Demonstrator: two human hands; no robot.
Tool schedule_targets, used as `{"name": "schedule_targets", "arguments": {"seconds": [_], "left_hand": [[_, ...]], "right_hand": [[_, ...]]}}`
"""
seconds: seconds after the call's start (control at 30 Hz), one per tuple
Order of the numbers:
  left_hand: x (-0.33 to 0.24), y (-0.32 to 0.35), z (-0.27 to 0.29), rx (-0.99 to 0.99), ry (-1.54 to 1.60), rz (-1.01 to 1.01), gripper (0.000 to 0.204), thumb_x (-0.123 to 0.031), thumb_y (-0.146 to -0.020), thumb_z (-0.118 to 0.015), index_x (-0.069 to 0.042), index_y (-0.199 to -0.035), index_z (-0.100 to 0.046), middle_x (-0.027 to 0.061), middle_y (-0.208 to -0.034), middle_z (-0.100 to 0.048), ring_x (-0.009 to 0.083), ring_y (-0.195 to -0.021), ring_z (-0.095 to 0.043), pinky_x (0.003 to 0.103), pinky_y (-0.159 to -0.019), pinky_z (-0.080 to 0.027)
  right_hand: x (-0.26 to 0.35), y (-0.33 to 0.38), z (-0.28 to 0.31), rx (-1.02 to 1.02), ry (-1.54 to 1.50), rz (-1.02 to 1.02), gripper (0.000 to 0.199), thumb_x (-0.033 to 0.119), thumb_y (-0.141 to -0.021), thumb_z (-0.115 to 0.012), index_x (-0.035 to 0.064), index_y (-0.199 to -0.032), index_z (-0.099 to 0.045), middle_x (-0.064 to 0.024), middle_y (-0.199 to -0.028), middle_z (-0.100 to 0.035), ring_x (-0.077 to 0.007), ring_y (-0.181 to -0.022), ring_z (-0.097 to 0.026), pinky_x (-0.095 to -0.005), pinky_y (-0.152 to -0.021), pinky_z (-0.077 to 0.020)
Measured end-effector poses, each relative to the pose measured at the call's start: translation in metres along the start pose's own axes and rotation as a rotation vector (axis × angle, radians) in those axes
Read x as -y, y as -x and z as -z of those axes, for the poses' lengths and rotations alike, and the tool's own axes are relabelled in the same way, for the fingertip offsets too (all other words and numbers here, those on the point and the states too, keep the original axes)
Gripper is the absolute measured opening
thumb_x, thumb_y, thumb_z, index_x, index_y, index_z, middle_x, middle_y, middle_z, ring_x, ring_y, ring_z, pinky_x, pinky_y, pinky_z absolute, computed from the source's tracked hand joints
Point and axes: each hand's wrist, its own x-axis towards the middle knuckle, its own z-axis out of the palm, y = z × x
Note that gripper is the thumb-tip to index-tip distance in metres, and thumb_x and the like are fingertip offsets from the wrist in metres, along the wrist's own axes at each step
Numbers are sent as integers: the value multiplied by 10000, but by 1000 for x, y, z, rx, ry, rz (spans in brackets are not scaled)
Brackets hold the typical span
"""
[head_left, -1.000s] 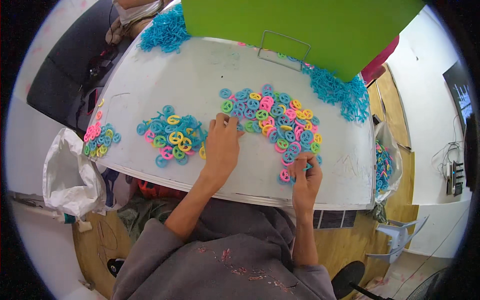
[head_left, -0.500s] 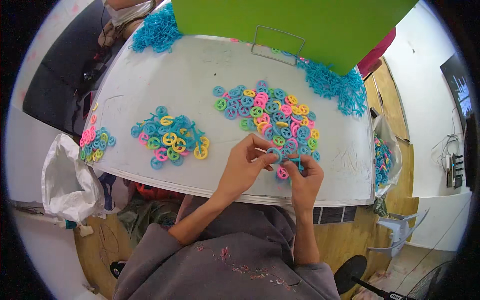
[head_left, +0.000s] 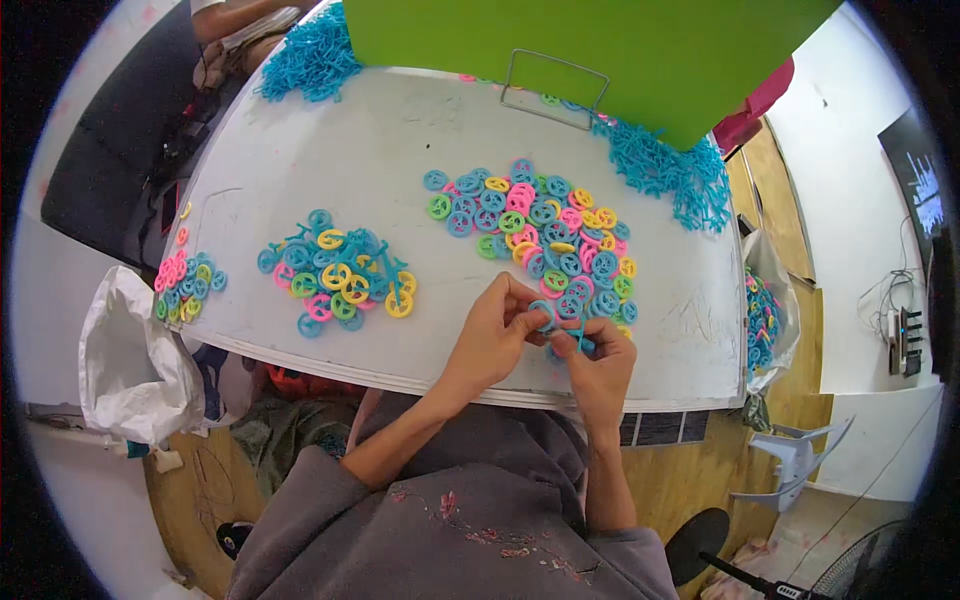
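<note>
I see the left hand (head_left: 492, 335) pinching a blue ring (head_left: 541, 314) and the right hand (head_left: 598, 355) gripping a blue frame piece (head_left: 581, 340), both at six o'clock of the loose ring pile (head_left: 540, 232), on the white table (head_left: 420, 150)

Wooden floor (head_left: 690, 470) below a white table (head_left: 300, 180); white plastic bag (head_left: 130, 360) hanging off its left edge; white wall (head_left: 850, 150) to its right (dark screen (head_left: 925, 190) mounted there).

White table (head_left: 300, 150), loaded with plastic wheels.
Big wheel pile (head_left: 540, 235) mid-table; smaller heap (head_left: 340, 275) left of it; blue frames (head_left: 665, 170) right.
</note>
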Motion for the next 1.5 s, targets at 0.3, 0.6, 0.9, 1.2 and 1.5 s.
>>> {"name": "schedule_targets", "arguments": {"seconds": [0.3,0.6,0.9,1.2,1.5], "left_hand": [[5,4,-5,-97,-188,-242,158,58,-828,-586,10,-927,-473,85,-816,-568,143,-758,-595,266,-671,-498],[2,7,-17,-224,-313,-417,136,93,-837,-534,12,-917,-459,75,-808,-535,137,-767,-586,262,-678,-496],[-10,5,-5,-134,-113,-250,164,36,-891,-542,24,-1047,-592,75,-885,-610,120,-795,-599,255,-734,-507],[-12,8,-10,-138,-74,-266,165,-19,-923,-526,34,-1041,-628,74,-875,-639,114,-791,-606,261,-727,-530],[-2,4,-9,-115,-21,-249,162,-28,-927,-526,58,-1035,-612,97,-894,-658,123,-784,-639,255,-688,-521]], "right_hand": [[-2,-2,-4,-61,12,-78,96,52,-819,-700,-1,-853,-627,-29,-777,-638,-58,-689,-551,-205,-626,-431],[0,-5,-10,-59,-172,-102,138,82,-806,-720,-8,-848,-625,-54,-804,-666,-86,-707,-598,-214,-634,-451],[18,-9,-14,-57,-172,-15,137,4,-818,-670,-8,-944,-617,-74,-829,-653,-99,-729,-618,-215,-642,-466],[13,-6,-12,-71,135,161,161,-29,-825,-644,-46,-986,-649,-77,-829,-663,-106,-757,-626,-221,-670,-491],[5,-5,-18,-131,-25,61,188,63,-830,-686,-53,-977,-664,-56,-801,-681,-95,-722,-630,-218,-628,-482]]}}
